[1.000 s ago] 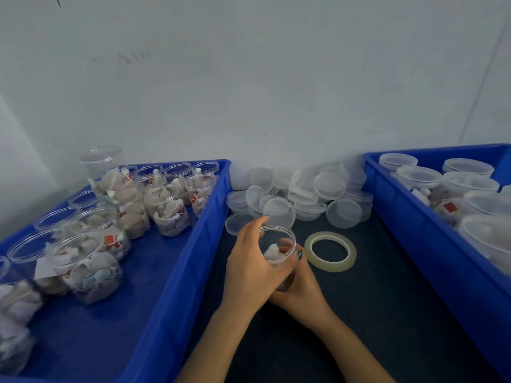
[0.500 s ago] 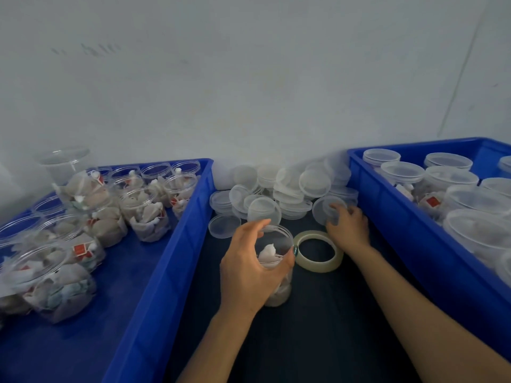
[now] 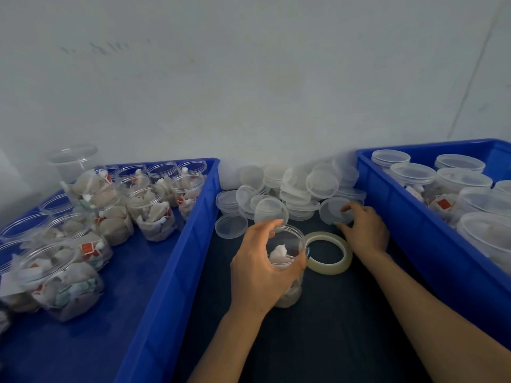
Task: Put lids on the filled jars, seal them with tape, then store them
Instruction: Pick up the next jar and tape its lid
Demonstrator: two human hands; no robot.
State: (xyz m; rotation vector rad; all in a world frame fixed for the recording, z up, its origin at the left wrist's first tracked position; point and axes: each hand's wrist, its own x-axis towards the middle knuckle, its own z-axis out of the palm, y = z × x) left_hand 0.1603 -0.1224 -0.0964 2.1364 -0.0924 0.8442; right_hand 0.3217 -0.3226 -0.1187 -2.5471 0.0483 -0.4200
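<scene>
My left hand wraps around a clear open jar filled with white packets, standing on the dark table between two blue bins. My right hand reaches to the back right, its fingers on a clear round lid at the edge of a pile of lids. A roll of clear tape lies flat just right of the jar, between both hands.
The blue bin on the left holds several open filled jars. The blue bin on the right holds several lidded jars. A pale wall rises right behind the lids. Dark table surface lies in front of the jar.
My right hand left the jar and moved back and right to the lid pile, where it now grips a lid. My left hand kept hold of the jar.
</scene>
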